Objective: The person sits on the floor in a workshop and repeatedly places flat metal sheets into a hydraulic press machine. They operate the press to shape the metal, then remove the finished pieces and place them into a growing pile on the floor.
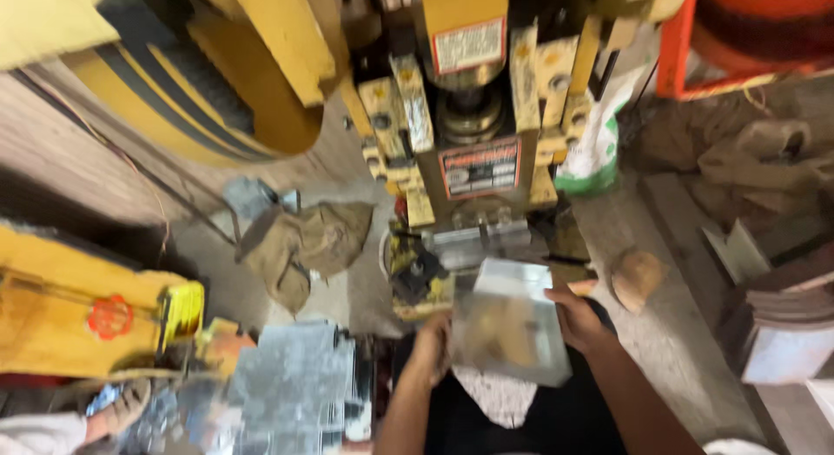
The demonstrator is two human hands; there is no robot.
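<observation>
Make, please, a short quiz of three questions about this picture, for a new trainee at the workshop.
1. True or false: both hands hold the metal sheet.
2. What lies at the lower left of the picture? A) a stack of shiny metal sheets B) a coil of rope C) a row of bottles
3. What yellow machine stands just beyond the sheet?

Key
1. True: the left hand grips its left edge and the right hand its right edge.
2. A: the stack of shiny metal sheets.
3. The yellow press, with its tooling right above the sheet.
</observation>
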